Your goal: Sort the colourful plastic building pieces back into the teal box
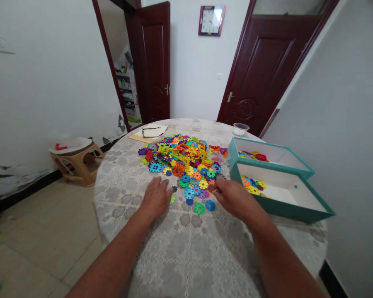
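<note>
A large heap of colourful plastic interlocking pieces (183, 151) covers the middle of the table, with round snowflake discs (199, 208) spread out at its near side. My left hand (156, 196) lies palm down left of the discs, fingers apart, beside a yellow-green disc (172, 198). My right hand (228, 194) is closed in a pinch at the right edge of the discs, on a brownish-orange disc (212, 188) partly covered by the fingers. Near that hand stands the front green box (286, 213), with several discs inside at its left end.
Behind it is a second green box (276, 149) holding more pieces. A clear plastic bowl (240, 128) stands at the table's far right. Eyeglasses (151, 131) rest on papers at the far left. A beige stool (77, 163) is on the floor to the left.
</note>
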`<action>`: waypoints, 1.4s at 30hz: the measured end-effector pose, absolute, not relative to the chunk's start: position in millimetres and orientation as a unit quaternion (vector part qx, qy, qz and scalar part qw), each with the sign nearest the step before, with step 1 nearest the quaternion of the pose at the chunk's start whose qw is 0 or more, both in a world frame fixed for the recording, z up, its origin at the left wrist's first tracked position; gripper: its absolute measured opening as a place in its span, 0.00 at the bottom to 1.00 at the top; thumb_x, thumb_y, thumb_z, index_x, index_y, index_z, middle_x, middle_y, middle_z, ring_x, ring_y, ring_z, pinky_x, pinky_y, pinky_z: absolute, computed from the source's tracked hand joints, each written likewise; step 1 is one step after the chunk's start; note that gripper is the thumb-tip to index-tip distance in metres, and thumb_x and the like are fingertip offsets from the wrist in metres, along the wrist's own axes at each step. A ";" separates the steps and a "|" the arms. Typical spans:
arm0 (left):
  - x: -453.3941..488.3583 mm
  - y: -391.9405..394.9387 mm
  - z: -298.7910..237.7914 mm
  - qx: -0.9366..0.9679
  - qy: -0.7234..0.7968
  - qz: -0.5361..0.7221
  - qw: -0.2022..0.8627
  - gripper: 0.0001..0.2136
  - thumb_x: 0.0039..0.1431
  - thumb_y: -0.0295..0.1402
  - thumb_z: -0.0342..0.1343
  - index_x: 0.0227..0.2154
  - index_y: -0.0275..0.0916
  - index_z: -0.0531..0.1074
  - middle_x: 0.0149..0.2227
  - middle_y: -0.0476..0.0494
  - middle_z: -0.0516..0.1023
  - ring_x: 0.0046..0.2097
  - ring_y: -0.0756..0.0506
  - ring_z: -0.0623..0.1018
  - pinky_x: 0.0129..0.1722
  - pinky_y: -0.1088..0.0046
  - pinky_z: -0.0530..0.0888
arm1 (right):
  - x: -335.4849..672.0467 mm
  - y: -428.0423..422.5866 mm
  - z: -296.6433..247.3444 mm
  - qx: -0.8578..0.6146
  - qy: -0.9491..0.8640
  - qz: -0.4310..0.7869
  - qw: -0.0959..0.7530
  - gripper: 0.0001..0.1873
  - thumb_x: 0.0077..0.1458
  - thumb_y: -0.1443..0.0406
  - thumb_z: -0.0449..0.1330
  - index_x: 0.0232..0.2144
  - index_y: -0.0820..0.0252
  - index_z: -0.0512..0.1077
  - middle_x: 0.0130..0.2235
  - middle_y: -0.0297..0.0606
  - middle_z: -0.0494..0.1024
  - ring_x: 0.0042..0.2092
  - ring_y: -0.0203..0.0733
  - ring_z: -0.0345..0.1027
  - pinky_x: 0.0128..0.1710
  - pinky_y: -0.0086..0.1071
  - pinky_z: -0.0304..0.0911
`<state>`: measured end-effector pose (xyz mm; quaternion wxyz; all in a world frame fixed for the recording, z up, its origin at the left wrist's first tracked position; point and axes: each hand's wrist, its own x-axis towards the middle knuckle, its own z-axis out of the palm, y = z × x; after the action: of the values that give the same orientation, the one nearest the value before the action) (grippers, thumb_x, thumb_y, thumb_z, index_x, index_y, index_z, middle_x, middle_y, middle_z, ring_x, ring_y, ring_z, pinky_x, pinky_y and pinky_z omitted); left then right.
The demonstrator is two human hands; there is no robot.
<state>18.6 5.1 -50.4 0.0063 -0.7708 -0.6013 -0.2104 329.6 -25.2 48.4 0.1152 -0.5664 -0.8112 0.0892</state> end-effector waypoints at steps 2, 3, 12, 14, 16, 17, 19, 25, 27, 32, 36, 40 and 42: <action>18.8 -3.2 -52.6 -0.786 -0.582 -0.208 -0.009 0.17 0.72 0.36 0.47 0.57 0.34 0.72 0.59 0.28 0.73 0.65 0.34 0.71 0.67 0.50 0.67 | 323.5 -27.9 37.9 -0.570 -0.813 0.097 0.068 0.17 0.61 0.67 0.62 0.53 0.56 0.77 0.45 0.49 0.84 0.44 0.50 0.78 0.41 0.36 0.63; 19.1 -7.8 -54.3 -0.790 -0.576 -0.209 -0.017 0.18 0.73 0.36 0.46 0.58 0.33 0.71 0.61 0.27 0.72 0.66 0.34 0.70 0.68 0.50 0.66 | 321.5 -27.9 31.9 -0.577 -0.810 0.097 0.037 0.25 0.59 0.67 0.63 0.59 0.58 0.73 0.48 0.52 0.84 0.46 0.52 0.78 0.42 0.37 0.64; 51.8 -34.7 -76.9 -0.780 -0.577 -0.242 -0.022 0.25 0.67 0.28 0.48 0.66 0.34 0.62 0.69 0.25 0.64 0.72 0.31 0.63 0.70 0.44 0.64 | 314.1 -14.0 12.6 -0.535 -0.829 0.161 0.021 0.22 0.54 0.69 0.63 0.52 0.66 0.75 0.47 0.54 0.82 0.45 0.51 0.77 0.40 0.34 0.63; 59.4 -32.6 -79.9 -0.783 -0.564 -0.258 -0.035 0.26 0.67 0.27 0.47 0.67 0.34 0.61 0.70 0.25 0.63 0.73 0.31 0.62 0.70 0.45 0.65 | 312.4 -12.1 12.9 -0.524 -0.833 0.173 0.035 0.16 0.52 0.69 0.63 0.46 0.63 0.76 0.46 0.50 0.81 0.43 0.48 0.76 0.39 0.32 0.61; 66.8 -29.2 -82.0 -0.791 -0.541 -0.279 -0.052 0.27 0.67 0.28 0.46 0.69 0.35 0.58 0.71 0.26 0.60 0.74 0.32 0.60 0.70 0.44 0.65 | 307.7 -11.8 12.2 -0.516 -0.838 0.168 0.049 0.13 0.53 0.68 0.63 0.43 0.61 0.76 0.46 0.48 0.80 0.43 0.47 0.75 0.40 0.32 0.61; 71.1 -27.1 -82.7 -0.796 -0.526 -0.292 -0.061 0.28 0.68 0.28 0.45 0.70 0.35 0.56 0.72 0.26 0.59 0.74 0.32 0.59 0.71 0.44 0.64 | 304.0 -12.1 11.4 -0.515 -0.840 0.161 0.057 0.13 0.54 0.68 0.62 0.43 0.61 0.76 0.45 0.48 0.80 0.44 0.48 0.74 0.41 0.33 0.60; 81.1 -22.3 -82.4 -0.806 -0.491 -0.321 -0.082 0.30 0.68 0.28 0.45 0.72 0.38 0.52 0.73 0.28 0.59 0.75 0.33 0.57 0.72 0.43 0.62 | 295.0 -12.7 9.2 -0.522 -0.838 0.145 0.073 0.12 0.56 0.67 0.62 0.44 0.61 0.75 0.45 0.49 0.81 0.47 0.50 0.74 0.42 0.33 0.61; 104.9 -0.1 -59.7 -0.811 -0.422 -0.370 -0.165 0.29 0.67 0.23 0.42 0.71 0.40 0.56 0.71 0.33 0.63 0.72 0.40 0.63 0.72 0.49 0.63 | 280.1 -5.7 -0.4 -0.578 -0.797 0.131 0.117 0.12 0.62 0.66 0.59 0.48 0.61 0.72 0.47 0.50 0.81 0.49 0.50 0.74 0.47 0.35 0.62; 99.1 6.6 -46.6 -0.811 -0.417 -0.378 -0.156 0.27 0.67 0.23 0.43 0.67 0.41 0.62 0.67 0.35 0.68 0.69 0.42 0.68 0.71 0.53 0.66 | 283.4 -1.5 -3.4 -0.589 -0.783 0.128 0.157 0.13 0.63 0.67 0.58 0.50 0.61 0.72 0.50 0.49 0.80 0.51 0.49 0.73 0.50 0.35 0.63; 63.9 3.6 -24.8 -0.793 -0.509 -0.331 -0.041 0.13 0.67 0.33 0.54 0.52 0.42 0.73 0.50 0.38 0.78 0.55 0.38 0.75 0.61 0.53 0.73 | 290.3 4.5 -11.1 -0.590 -0.767 0.110 0.226 0.22 0.66 0.64 0.58 0.61 0.62 0.69 0.61 0.53 0.72 0.62 0.51 0.67 0.59 0.38 0.62; 55.4 -9.5 -27.3 -0.819 -0.532 -0.211 -0.045 0.14 0.63 0.42 0.63 0.47 0.43 0.74 0.44 0.40 0.78 0.48 0.37 0.77 0.49 0.59 0.75 | 286.5 4.6 -17.4 -0.588 -0.775 0.122 0.199 0.27 0.66 0.63 0.60 0.64 0.65 0.67 0.61 0.55 0.72 0.63 0.53 0.66 0.62 0.41 0.61; 63.1 -11.3 -33.0 -0.829 -0.524 -0.186 -0.061 0.12 0.62 0.40 0.64 0.46 0.44 0.74 0.46 0.40 0.78 0.50 0.37 0.78 0.49 0.61 0.75 | 285.4 4.3 -20.3 -0.574 -0.784 0.138 0.191 0.27 0.62 0.63 0.63 0.62 0.61 0.70 0.59 0.52 0.73 0.61 0.52 0.68 0.62 0.40 0.61; 64.8 -9.2 -33.5 -0.827 -0.524 -0.188 -0.074 0.12 0.63 0.39 0.64 0.47 0.44 0.74 0.48 0.40 0.78 0.51 0.37 0.78 0.50 0.61 0.75 | 286.5 4.0 -20.0 -0.561 -0.792 0.146 0.191 0.26 0.61 0.64 0.64 0.62 0.60 0.72 0.57 0.50 0.74 0.60 0.51 0.68 0.62 0.39 0.61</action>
<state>64.8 -9.2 -33.5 -0.0743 -0.8271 -0.5245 -0.1877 286.5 4.0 -20.0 0.1910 -0.5610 -0.7921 0.1462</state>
